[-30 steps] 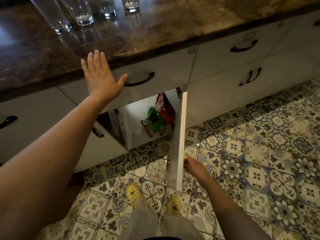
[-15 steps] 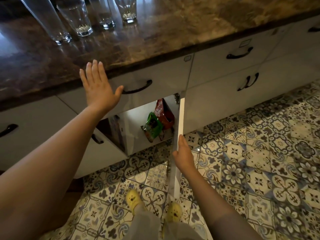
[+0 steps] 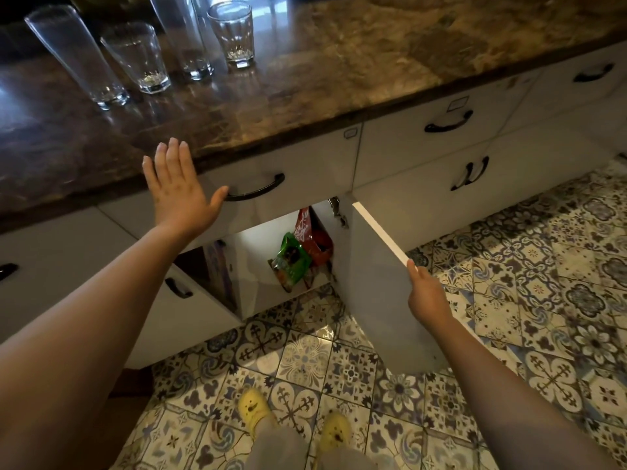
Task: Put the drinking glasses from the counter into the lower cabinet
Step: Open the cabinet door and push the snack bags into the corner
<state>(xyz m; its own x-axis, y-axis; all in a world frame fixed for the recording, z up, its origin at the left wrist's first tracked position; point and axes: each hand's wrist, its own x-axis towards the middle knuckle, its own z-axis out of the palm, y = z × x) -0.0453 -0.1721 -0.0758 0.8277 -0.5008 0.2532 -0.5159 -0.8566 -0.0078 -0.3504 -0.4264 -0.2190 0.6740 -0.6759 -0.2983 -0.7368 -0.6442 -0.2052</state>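
No legible text; red snack bag (image 3: pixel 307 228) lettering too blurred.

Dark marble counter (image 3: pixel 305 79), apparently four upright glasses (image 3: pixel 142 59)

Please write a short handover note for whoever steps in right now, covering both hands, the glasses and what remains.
Left hand: open, palm flat, raised in front of the counter edge, holding nothing.
Right hand: fingers on the outer edge of the cabinet door, which stands open.
Glasses: four on the counter, far left: a tall glass, a short glass, a second tall glass and a second short glass.
Lower cabinet: open; a green packet and a red packet sit inside.
Done: door opened.
Left: move all four glasses into the cabinet.
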